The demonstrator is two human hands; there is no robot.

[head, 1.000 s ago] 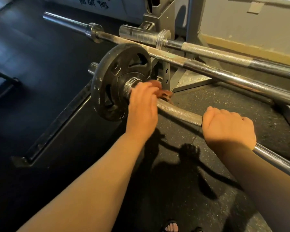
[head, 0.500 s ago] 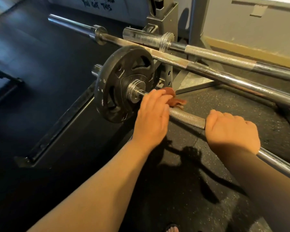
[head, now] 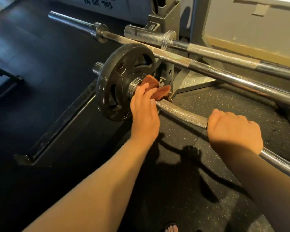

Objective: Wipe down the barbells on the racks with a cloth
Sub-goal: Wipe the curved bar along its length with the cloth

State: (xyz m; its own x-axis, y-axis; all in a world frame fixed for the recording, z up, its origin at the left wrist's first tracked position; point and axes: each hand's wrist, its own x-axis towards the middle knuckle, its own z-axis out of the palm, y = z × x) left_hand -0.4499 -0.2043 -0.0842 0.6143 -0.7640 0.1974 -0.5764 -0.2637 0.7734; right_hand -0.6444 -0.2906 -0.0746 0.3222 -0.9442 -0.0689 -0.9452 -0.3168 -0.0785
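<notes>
A curved barbell (head: 182,113) with knurled grip runs from a black weight plate (head: 117,81) toward the lower right. My left hand (head: 145,113) holds a brown cloth (head: 156,88) against the bar just beside the plate's collar. My right hand (head: 234,131) grips the same bar farther right, fingers curled over it. Two straight barbells lie behind: a middle one (head: 224,74) and a far one (head: 224,56), both resting on the rack.
A grey steel rack upright (head: 166,22) and its base plate (head: 191,81) stand behind the plate. Dark rubber flooring (head: 40,81) spreads to the left, with a low black frame rail (head: 57,128) on it. A sandalled foot (head: 171,228) shows at the bottom edge.
My left hand with the cloth slid along the bar away from the plate half a second ago, and has now come back close to the collar. My right hand kept its grip.
</notes>
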